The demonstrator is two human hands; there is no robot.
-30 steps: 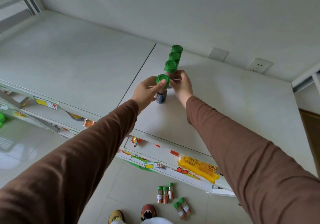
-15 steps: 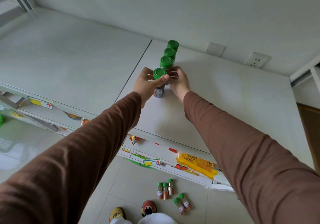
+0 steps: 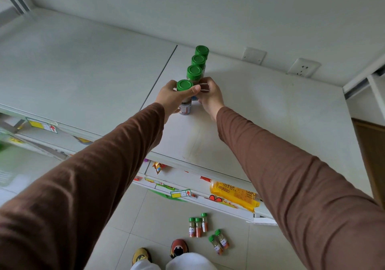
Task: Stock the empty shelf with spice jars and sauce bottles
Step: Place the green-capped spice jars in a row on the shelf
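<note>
A row of four green-capped spice jars is seen on the white top shelf (image 3: 260,111), running from near the back edge toward the front, just beside the seam between two shelf panels. The nearest jar (image 3: 185,98) stands upright on the shelf and is grasped by the left hand (image 3: 173,98), whose thumb is laid across the jar just under its green cap, with the fingers curled round the far side. The second jar (image 3: 194,74) is touched or held at its body by the right hand (image 3: 209,96), whose fingers are curled against the glass; whether it is firmly gripped cannot be told. The two rear jars (image 3: 200,56) stand free, close behind. Both arms are covered by brown sleeves (image 3: 291,176).

Below the front edge, lower shelves with price tags and a yellow packet (image 3: 235,194) are visible. On the tiled floor (image 3: 156,213), three small green-capped bottles (image 3: 197,226) stand together and two more (image 3: 219,241) lie just beside them, near a pair of shoes (image 3: 160,252).
</note>
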